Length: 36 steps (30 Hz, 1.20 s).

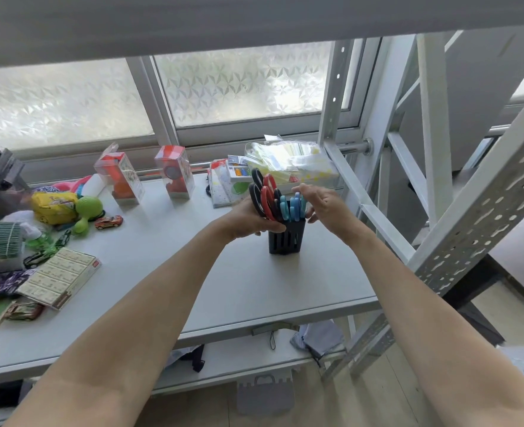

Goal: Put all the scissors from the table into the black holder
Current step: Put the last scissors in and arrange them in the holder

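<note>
The scissors (277, 200) stand bunched in the holder (286, 237), blades down and handles up, their long axes near upright: black and red handles lean left, blue ones sit to the right. The holder rests on the worktop (245, 282) toward its right edge, well back from the front edge. The left hand (248, 218) is closed around the black and red handles, its thumb across the holder's rim. The right hand (324, 203) is half open, fingers curled beside the blue handles (whether it touches them, I cannot tell). Both hands flank the bunch, so the coming move is likely straight down along that axis, seating the leaning pairs. I see no loose scissors on the worktop, so the task looks nearly done. Bare worktop lies in front of the holder; a shelf post (374, 217) stands close on the right, leaving little room there.
</note>
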Available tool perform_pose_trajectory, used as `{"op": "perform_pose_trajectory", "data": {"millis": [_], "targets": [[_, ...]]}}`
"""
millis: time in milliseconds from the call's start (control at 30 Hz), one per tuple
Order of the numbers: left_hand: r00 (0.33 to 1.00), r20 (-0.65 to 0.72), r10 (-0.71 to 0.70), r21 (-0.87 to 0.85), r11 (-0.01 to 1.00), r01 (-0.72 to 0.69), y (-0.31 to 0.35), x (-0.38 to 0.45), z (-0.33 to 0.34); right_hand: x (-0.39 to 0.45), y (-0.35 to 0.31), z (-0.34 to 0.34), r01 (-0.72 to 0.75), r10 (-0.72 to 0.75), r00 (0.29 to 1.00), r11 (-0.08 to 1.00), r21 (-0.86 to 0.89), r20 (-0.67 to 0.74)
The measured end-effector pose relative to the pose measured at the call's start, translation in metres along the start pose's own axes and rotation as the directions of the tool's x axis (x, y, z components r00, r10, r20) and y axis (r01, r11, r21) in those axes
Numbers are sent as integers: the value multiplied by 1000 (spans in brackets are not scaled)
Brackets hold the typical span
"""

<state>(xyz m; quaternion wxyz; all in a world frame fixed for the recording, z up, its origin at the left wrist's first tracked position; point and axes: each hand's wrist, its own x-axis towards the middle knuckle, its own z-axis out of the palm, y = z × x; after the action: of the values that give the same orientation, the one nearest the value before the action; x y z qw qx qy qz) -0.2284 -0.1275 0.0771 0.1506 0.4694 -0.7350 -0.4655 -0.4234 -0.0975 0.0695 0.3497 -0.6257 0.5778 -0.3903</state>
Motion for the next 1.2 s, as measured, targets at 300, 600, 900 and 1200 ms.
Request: {"op": "perform_pose_trajectory", "data": {"millis": [300,600,900,1200], "targets": [[999,-22,-31,-7,999,31,-3,3,2,8,-15,-4,115,-140,982,976,-184,-129],[1000,-25,-14,-37,999,13,-2,1,3,5,-19,-2,116,-161,978,947,-299,-132],[999,-34,4,-40,999,-5,-7,6,3,4,-26,-1,86,-148,976,936,-342,-158],[998,-59,2,-15,1000,-3,-7,17,5,8,-21,-12,-28,-32,984,945,-326,-176]]}}
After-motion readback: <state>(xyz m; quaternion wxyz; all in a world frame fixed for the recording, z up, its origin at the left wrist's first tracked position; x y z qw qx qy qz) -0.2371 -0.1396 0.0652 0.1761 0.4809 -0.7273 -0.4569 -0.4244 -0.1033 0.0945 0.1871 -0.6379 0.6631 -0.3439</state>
